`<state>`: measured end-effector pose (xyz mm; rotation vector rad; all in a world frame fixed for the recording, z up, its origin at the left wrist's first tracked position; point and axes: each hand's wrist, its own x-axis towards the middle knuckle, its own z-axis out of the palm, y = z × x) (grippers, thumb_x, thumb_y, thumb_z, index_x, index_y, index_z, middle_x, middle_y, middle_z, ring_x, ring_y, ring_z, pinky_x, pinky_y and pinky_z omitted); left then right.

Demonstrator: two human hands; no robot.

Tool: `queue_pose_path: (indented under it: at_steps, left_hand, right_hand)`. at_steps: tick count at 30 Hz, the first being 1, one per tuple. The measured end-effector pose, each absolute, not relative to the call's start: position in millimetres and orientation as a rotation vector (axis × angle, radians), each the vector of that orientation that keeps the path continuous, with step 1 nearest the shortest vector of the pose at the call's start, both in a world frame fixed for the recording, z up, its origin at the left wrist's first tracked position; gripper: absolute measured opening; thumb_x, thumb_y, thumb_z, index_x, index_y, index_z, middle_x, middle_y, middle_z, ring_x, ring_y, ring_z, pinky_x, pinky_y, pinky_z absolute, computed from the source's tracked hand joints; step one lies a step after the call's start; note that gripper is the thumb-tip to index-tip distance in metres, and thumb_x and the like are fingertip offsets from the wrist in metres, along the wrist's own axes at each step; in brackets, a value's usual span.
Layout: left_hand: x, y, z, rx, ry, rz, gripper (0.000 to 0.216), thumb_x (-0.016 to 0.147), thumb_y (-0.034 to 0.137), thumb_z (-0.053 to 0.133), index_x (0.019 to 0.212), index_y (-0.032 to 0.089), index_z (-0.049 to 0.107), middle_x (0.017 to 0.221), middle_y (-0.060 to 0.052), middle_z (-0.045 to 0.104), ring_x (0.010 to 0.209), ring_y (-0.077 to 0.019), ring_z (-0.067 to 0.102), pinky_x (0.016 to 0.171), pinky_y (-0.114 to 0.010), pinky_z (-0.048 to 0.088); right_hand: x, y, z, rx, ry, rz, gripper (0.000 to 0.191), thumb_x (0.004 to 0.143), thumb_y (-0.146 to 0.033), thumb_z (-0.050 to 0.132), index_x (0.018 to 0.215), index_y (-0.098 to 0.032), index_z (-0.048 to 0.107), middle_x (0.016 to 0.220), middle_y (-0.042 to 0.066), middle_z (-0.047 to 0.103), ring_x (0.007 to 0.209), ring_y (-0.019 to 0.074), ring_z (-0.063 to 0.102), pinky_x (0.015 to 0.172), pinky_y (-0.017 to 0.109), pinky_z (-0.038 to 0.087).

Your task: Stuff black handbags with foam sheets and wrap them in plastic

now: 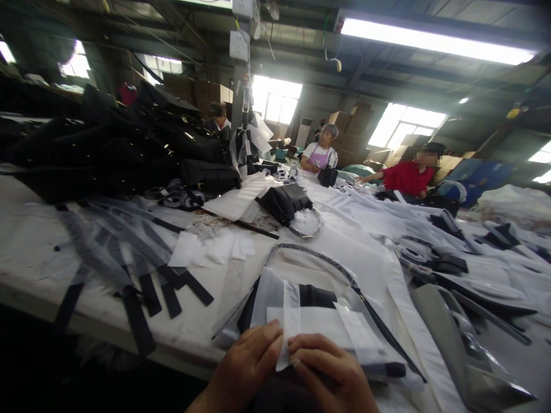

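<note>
A black handbag (317,296) lies right in front of me on the table, partly covered with white wrapping sheets (316,322). Its long strap (316,251), wrapped in clear film, arches behind it. A narrow white strip (291,301) runs over the bag toward me. My left hand (247,362) is closed at the left edge of this strip, fingers curled at the bag's near side. On the other side, my right hand (331,367) pinches the strip's near end between thumb and fingers. The bag's near edge is hidden behind both hands.
Black straps in clear film (129,275) fan out at left, before a heap of black bags (107,143). White sheets (215,248) and another black bag (284,203) lie beyond. Grey bag pieces (447,338) cover the right. Co-workers (321,154) are across the table.
</note>
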<state>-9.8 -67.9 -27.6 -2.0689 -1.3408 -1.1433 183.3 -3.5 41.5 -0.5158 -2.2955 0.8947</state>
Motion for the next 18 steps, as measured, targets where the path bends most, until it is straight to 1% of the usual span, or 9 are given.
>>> queue_pose_path:
  at_steps: [2, 4, 7, 9, 11, 13, 16, 17, 18]
  left_hand:
    - [-9.5, -68.3, -28.8, -2.060, -1.344, -1.217, 0.026, 0.104, 0.020, 0.040, 0.110, 0.013, 0.064, 0.106, -0.007, 0.073, 0.105, -0.0137, 0.068, 0.095, -0.023, 0.053]
    - [-8.7, -69.0, -30.6, -2.040, -1.362, -1.237, 0.027, 0.104, 0.021, 0.039, 0.115, 0.014, 0.063, 0.107, -0.007, 0.073, 0.104, -0.0135, 0.069, 0.092, -0.023, 0.055]
    - [-7.6, -70.2, -34.7, -2.002, -1.457, -1.148, 0.034, 0.104, 0.019, 0.036, 0.125, 0.022, 0.062, 0.119, -0.007, 0.070, 0.106, -0.0145, 0.068, 0.086, -0.024, 0.057]
    - [-7.4, -70.4, -37.6, -2.012, -1.457, -1.113, 0.034, 0.104, 0.017, 0.037, 0.126, 0.022, 0.063, 0.126, -0.008, 0.067, 0.110, -0.0156, 0.067, 0.087, -0.026, 0.057]
    - [-7.7, -70.2, -39.1, -2.050, -1.409, -1.112, 0.034, 0.103, 0.014, 0.039, 0.127, 0.020, 0.063, 0.127, -0.009, 0.067, 0.114, -0.0163, 0.065, 0.091, -0.027, 0.056]
    - [-8.6, -69.8, -38.5, -2.071, -1.375, -1.108, 0.034, 0.103, 0.013, 0.040, 0.129, 0.018, 0.062, 0.127, -0.008, 0.068, 0.118, -0.0169, 0.063, 0.094, -0.029, 0.055]
    - [-11.4, -68.6, -35.3, -2.079, -1.325, -1.070, 0.035, 0.104, 0.013, 0.038, 0.130, 0.016, 0.061, 0.126, -0.006, 0.069, 0.119, -0.0170, 0.062, 0.095, -0.028, 0.054]
    - [-12.4, -67.8, -34.9, -2.081, -1.306, -1.052, 0.036, 0.104, 0.013, 0.037, 0.129, 0.015, 0.062, 0.126, -0.005, 0.069, 0.119, -0.0169, 0.062, 0.096, -0.028, 0.054]
    - [-13.4, -66.6, -35.3, -2.080, -1.290, -1.033, 0.036, 0.104, 0.014, 0.036, 0.128, 0.015, 0.062, 0.125, -0.004, 0.069, 0.119, -0.0169, 0.062, 0.096, -0.027, 0.054]
  right_hand:
    - [183.7, -2.9, 39.3, -0.486, -2.329, 0.888, 0.015, 0.090, -0.012, 0.061, 0.094, -0.021, 0.073, 0.099, 0.007, 0.072, 0.093, 0.0164, 0.071, 0.085, 0.020, 0.057]
    - [183.1, -2.8, 38.5, -0.421, -2.373, 0.851, 0.017, 0.089, -0.009, 0.060, 0.095, -0.020, 0.072, 0.098, 0.008, 0.072, 0.093, 0.0167, 0.071, 0.085, 0.021, 0.057]
    - [182.7, -2.4, 46.5, -0.306, -2.461, 0.793, 0.018, 0.087, -0.008, 0.060, 0.096, -0.018, 0.072, 0.095, 0.008, 0.072, 0.091, 0.0174, 0.071, 0.085, 0.022, 0.057]
    - [182.4, 2.8, 58.7, -0.297, -2.526, 0.838, 0.014, 0.089, -0.012, 0.060, 0.091, -0.020, 0.072, 0.088, 0.006, 0.072, 0.083, 0.0161, 0.071, 0.079, 0.021, 0.057]
    - [179.9, 17.1, 72.1, -0.408, -2.531, 0.841, 0.015, 0.093, -0.018, 0.058, 0.087, -0.021, 0.072, 0.086, 0.005, 0.073, 0.081, 0.0157, 0.070, 0.076, 0.022, 0.056]
    - [173.1, 41.8, 80.5, -0.576, -2.509, 0.715, 0.019, 0.096, -0.024, 0.054, 0.093, -0.022, 0.072, 0.096, 0.007, 0.074, 0.089, 0.0180, 0.070, 0.082, 0.025, 0.055]
    - [155.1, 87.5, 78.2, -0.802, -2.678, 0.539, 0.026, 0.097, -0.028, 0.051, 0.113, -0.020, 0.070, 0.119, 0.012, 0.070, 0.112, 0.0250, 0.063, 0.099, 0.036, 0.047]
    - [148.1, 101.1, 74.2, -0.852, -2.765, 0.543, 0.028, 0.097, -0.030, 0.051, 0.115, -0.019, 0.070, 0.119, 0.013, 0.070, 0.113, 0.0267, 0.063, 0.099, 0.038, 0.046]
    - [141.4, 112.4, 69.5, -0.887, -2.845, 0.566, 0.027, 0.095, -0.031, 0.053, 0.112, -0.019, 0.071, 0.115, 0.013, 0.072, 0.110, 0.0279, 0.064, 0.096, 0.038, 0.046]
